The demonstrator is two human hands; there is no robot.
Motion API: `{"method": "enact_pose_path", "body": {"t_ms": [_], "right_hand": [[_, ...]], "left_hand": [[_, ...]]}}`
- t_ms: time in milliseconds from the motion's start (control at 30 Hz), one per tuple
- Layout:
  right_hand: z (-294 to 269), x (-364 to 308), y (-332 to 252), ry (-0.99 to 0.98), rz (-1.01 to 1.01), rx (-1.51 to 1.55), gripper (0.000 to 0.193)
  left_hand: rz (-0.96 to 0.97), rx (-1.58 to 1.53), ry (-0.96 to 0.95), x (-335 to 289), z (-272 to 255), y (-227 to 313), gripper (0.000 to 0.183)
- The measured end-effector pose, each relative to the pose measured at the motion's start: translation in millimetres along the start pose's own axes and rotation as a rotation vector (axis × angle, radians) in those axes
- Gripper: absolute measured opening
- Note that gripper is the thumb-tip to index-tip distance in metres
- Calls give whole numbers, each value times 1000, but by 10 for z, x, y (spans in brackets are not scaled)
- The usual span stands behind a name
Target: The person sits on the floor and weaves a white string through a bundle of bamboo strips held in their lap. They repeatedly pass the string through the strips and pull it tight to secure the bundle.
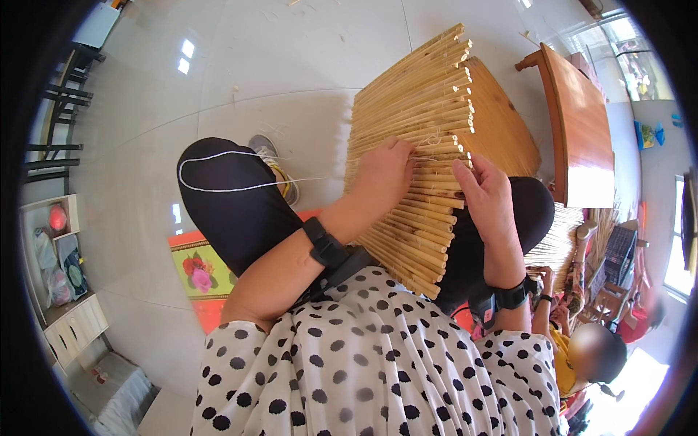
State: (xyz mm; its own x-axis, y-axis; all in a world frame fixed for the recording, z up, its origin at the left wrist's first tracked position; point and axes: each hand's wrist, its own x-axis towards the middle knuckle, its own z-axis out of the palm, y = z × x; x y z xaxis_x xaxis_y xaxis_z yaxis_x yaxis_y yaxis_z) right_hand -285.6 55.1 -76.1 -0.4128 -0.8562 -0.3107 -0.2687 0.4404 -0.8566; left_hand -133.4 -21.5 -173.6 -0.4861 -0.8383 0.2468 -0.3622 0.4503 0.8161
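A mat of straight straw-coloured stalks, laid side by side, spreads across my lap and over a wooden stool or board. My left hand rests on top of it, fingers pinched together where a thin pale thread loops over the stalks. What sits exactly between those fingertips is partly hidden. At the mat's right edge, my right hand holds the cut ends between thumb and curled fingers. A white cord trails in a loop over my left knee toward the mat.
A wooden bench stands at the right. Below it lies another stalk bundle, beside a person in yellow. A floral mat lies on the floor by my left leg. Shelves and dark chairs line the left.
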Motion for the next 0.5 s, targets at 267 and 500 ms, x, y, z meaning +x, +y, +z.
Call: {"method": "enact_pose_path", "body": {"t_ms": [267, 500], "right_hand": [[-21, -21, 56, 13, -8, 31, 30], [-32, 34, 53, 15, 30, -54, 30]], "left_hand": [[-435, -506, -430, 110, -446, -6, 14], [-472, -1164, -346, 116, -285, 94, 20]]}}
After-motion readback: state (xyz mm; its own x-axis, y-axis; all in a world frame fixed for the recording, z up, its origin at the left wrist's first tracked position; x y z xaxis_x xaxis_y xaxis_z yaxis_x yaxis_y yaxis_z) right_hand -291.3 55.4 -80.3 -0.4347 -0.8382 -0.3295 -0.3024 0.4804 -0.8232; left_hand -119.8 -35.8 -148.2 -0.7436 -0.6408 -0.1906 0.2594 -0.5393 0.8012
